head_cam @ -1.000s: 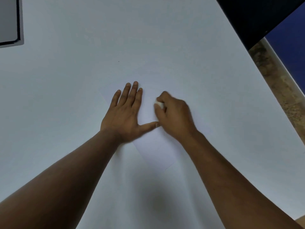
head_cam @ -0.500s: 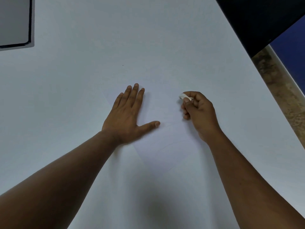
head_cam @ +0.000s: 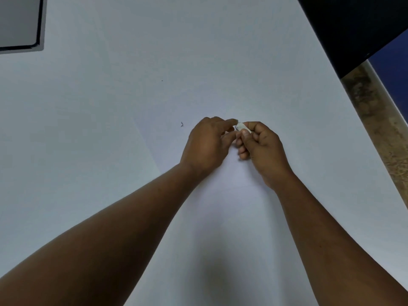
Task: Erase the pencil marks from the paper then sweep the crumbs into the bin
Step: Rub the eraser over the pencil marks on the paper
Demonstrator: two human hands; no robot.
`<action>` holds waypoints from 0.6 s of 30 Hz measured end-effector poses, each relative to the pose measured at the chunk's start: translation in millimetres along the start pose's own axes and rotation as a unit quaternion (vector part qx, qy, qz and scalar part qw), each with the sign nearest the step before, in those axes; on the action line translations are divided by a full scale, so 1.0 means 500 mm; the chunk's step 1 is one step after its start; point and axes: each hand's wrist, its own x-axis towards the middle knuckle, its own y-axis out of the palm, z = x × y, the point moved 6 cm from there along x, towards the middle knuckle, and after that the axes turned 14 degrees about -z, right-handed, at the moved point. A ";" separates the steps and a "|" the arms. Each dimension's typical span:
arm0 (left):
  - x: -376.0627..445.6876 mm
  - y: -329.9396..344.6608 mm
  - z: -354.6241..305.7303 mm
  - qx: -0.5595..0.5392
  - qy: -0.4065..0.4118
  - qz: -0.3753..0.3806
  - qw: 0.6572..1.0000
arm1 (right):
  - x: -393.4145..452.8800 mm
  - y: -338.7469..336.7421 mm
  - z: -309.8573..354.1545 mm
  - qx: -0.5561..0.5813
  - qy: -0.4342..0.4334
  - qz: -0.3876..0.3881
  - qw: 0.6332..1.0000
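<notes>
White table [head_cam: 110, 151], right hand [head_cam: 262, 149] round unlabelled eraser [head_cam: 241, 126] (left hand [head_cam: 205, 144] touching)

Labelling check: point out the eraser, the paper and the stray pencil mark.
eraser [head_cam: 241, 127]: head view, white end above the right thumb.
paper [head_cam: 167, 149]: head view, bare sheet.
pencil mark [head_cam: 182, 124]: head view, squiggle's middle.

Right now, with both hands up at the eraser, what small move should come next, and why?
Probably lay the left hand flat on the paper and bring the eraser over to the small dark mark. That mark shows on the sheet, left of the hands. The right hand pinches the eraser above the paper, and the left fingertips touch it, so nothing holds the sheet down.
</notes>
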 end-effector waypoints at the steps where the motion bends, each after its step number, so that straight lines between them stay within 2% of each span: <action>1: 0.001 0.000 0.005 -0.011 -0.012 -0.009 1.000 | 0.000 0.000 0.000 0.001 0.000 0.002 1.000; 5: -0.001 -0.005 0.008 -0.041 -0.041 -0.034 0.998 | -0.006 0.000 0.005 0.004 -0.008 0.004 1.000; 12: -0.001 -0.020 0.001 0.057 0.047 -0.045 0.996 | -0.009 0.001 0.007 0.007 -0.002 0.001 1.000; 18: 0.008 -0.061 0.025 0.086 0.011 -0.070 0.994 | -0.007 0.001 0.002 0.002 0.001 -0.009 1.000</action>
